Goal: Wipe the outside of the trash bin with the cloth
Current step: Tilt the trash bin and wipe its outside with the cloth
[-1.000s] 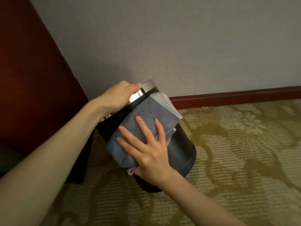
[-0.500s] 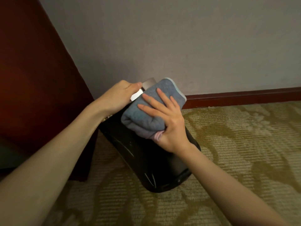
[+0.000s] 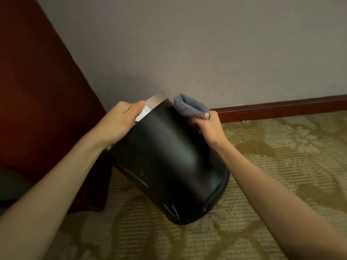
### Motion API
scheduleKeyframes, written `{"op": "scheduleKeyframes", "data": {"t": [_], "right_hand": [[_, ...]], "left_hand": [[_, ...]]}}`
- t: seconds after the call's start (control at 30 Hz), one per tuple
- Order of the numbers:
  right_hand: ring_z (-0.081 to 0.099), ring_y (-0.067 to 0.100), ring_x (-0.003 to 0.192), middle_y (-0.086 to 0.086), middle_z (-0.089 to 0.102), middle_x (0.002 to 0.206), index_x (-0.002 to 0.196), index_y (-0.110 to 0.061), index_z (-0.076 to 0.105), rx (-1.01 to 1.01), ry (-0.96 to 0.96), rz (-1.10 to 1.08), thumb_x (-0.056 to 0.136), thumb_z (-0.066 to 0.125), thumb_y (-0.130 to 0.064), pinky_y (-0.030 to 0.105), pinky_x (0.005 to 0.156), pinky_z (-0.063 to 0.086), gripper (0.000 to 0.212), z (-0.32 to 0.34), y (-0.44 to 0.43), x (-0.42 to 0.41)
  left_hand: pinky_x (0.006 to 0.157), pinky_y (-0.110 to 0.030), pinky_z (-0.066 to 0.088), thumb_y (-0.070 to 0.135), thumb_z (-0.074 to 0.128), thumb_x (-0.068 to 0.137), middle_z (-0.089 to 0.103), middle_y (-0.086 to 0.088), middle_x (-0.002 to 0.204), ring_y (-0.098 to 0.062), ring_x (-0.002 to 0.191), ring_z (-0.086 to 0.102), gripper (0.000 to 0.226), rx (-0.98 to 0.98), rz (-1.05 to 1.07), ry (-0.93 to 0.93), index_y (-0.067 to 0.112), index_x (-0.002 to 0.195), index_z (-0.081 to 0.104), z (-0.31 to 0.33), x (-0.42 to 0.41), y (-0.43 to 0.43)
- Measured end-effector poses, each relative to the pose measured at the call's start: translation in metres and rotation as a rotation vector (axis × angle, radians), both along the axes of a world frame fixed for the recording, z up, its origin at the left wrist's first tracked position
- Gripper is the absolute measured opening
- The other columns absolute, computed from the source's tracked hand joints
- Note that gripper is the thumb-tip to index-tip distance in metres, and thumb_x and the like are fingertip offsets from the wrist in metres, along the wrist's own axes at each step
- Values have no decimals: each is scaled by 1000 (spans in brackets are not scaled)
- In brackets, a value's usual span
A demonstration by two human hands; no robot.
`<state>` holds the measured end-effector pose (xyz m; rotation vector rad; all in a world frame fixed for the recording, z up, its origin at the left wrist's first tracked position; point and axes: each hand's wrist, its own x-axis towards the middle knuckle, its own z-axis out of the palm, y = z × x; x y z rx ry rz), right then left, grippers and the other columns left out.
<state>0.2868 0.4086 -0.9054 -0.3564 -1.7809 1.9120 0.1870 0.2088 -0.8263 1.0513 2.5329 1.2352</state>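
Observation:
A black round trash bin (image 3: 169, 162) with a silver rim is tipped away from me, its base resting on the carpet. My left hand (image 3: 120, 121) grips the rim at the upper left, thumb over the silver edge. My right hand (image 3: 208, 126) is closed on a folded blue-grey cloth (image 3: 189, 106) and presses it against the bin's upper right side, near the rim. Most of the bin's front side is bare and shows a few pale scratches low down.
A dark red wooden panel (image 3: 37, 91) stands close on the left, beside the bin. Behind the bin is a grey wall (image 3: 206, 44) with a dark red baseboard (image 3: 281, 107). Patterned beige-gold carpet (image 3: 281, 166) spreads to the right and in front.
My right hand has slid the cloth from the bin's front up and round to its upper right side. The fingers went from flat on the cloth to closed round it. The left hand stays on the rim.

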Motion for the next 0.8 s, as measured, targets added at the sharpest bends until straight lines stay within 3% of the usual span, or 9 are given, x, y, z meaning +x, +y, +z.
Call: {"op": "scheduleKeyframes", "data": {"t": [0.07,0.3,0.4,0.47,0.57,0.67,0.73,0.8], "right_hand": [[55,5,56,-9,63,58,74,-11,72,-26,-49,-13,68,60,-2,18,53,42,16,-7,6,5],[53,-4,43,-14,60,46,53,-25,71,-45,-172,-30,76,59,4,10,43,39,39,-38,17,44],[51,1,44,-11,58,48,54,-19,69,-71,-223,-79,66,62,-7,13,44,38,19,-41,17,56],[61,9,55,-5,66,58,64,-14,72,-90,-258,-139,60,63,-13,20,52,46,10,-40,13,59],[71,22,79,4,75,79,82,-14,75,-62,-303,-223,59,65,-21,35,72,56,27,-34,3,63],[71,20,79,-1,75,78,81,-22,73,7,-266,-250,65,67,-27,30,70,57,18,-15,-15,64],[67,19,99,-1,74,97,97,-26,71,144,-187,-181,80,66,-21,22,85,52,18,0,-32,60],[46,21,131,-1,60,132,118,-33,58,395,-128,-117,87,58,-23,35,111,33,32,13,-51,55]], "left_hand": [[41,-18,26,34,37,98,37,9,35,0,35,34,53,-1,-1,32,21,47,32,0,-2,0],[42,-19,28,38,37,97,35,10,34,0,33,33,57,-24,24,52,24,42,31,-4,-10,-6],[54,-28,31,39,36,97,38,9,43,-3,42,38,55,-35,19,49,22,45,36,-3,-9,-4],[58,-31,32,40,36,97,40,0,51,-13,49,41,52,-46,19,63,17,50,39,-2,-8,0],[53,-32,29,38,37,97,34,2,48,-11,45,36,54,-65,30,119,17,47,33,0,-3,7],[50,-30,28,36,37,98,38,5,34,-1,35,37,62,-90,55,116,15,39,42,3,-1,12],[50,-30,29,36,36,98,40,5,36,-2,37,39,62,-99,74,101,16,39,40,4,-1,14],[50,-30,29,35,36,98,38,3,44,-12,44,38,56,-113,98,130,15,45,36,5,-1,17]]}}
